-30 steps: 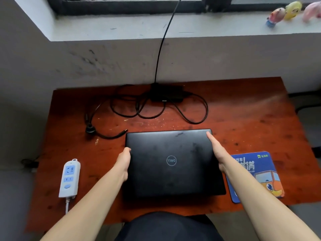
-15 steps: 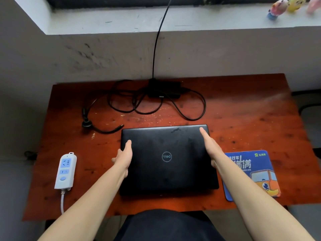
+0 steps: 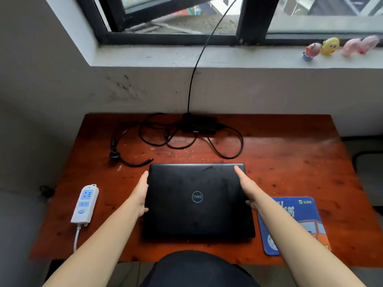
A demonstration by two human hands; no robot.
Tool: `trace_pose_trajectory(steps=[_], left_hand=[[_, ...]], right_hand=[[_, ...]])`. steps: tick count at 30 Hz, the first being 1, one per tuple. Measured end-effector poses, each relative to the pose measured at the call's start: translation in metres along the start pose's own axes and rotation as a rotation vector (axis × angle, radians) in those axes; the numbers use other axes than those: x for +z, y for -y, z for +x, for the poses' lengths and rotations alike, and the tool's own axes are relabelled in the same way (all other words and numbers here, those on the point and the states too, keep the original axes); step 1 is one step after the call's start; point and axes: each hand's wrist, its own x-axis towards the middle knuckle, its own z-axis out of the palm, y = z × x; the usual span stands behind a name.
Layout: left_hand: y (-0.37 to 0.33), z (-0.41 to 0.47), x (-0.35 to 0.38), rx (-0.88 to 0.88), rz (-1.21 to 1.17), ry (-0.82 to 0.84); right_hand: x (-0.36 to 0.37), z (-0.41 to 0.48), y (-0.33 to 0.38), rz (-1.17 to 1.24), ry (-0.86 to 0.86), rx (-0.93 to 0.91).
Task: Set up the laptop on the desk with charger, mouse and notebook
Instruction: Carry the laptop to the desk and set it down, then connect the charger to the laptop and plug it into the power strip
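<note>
A closed black laptop [image 3: 196, 201] with a round logo lies flat on the red-brown wooden desk [image 3: 290, 162], near its front edge. My left hand [image 3: 141, 193] presses against the laptop's left side with fingers stretched forward. My right hand [image 3: 246, 187] lies along its right side, fingertips near the far right corner. Behind the laptop the black charger brick [image 3: 200, 123] sits at the desk's back edge with its cable [image 3: 223, 150] looped loosely and the plug tip [image 3: 148, 161] lying free left of the laptop. No mouse or notebook is in view.
A blue mouse pad [image 3: 298, 222] with a cartoon bus lies right of the laptop, partly under my right forearm. A white power strip [image 3: 85, 204] rests at the desk's left front. Small toy figures [image 3: 329, 46] stand on the window sill [image 3: 186, 56] above; a cord runs up to the window.
The laptop has slid a little further back on the desk between my hands, and both hands have stretched forward along its sides. My head has tilted up, so the window is in view.
</note>
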Motion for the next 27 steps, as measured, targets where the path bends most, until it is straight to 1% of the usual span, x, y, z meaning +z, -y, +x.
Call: trace_pose_trajectory(steps=[2, 4, 7, 10, 14, 17, 21, 24, 27], left_hand=[[-0.008, -0.011, -0.007, 0.061, -0.028, 0.022], [-0.015, -0.022, -0.013, 0.158, -0.103, 0.095], [-0.017, -0.047, -0.02, 0.265, -0.172, 0.143], [-0.003, -0.07, -0.032, 0.333, -0.148, 0.069], [0.026, -0.094, -0.053, 0.337, -0.175, -0.051], [0.044, -0.103, -0.07, 0.325, -0.173, -0.078], [0.048, -0.099, -0.096, 0.323, -0.112, -0.097], [0.04, -0.083, -0.113, 0.346, -0.065, -0.136], [0.021, -0.061, -0.127, 0.374, 0.014, -0.15]], right_hand=[[-0.004, -0.01, 0.011, 0.047, 0.061, -0.059], [-0.007, -0.017, 0.025, 0.083, 0.113, -0.132], [-0.005, -0.029, 0.047, 0.147, 0.237, -0.206], [0.012, -0.036, 0.059, 0.154, 0.342, -0.253], [0.048, -0.036, 0.053, 0.086, 0.428, -0.256], [0.075, -0.039, 0.039, 0.037, 0.468, -0.244], [0.107, -0.043, 0.021, -0.01, 0.5, -0.228], [0.126, -0.042, 0.017, -0.053, 0.477, -0.25], [0.145, -0.036, 0.023, -0.053, 0.417, -0.267]])
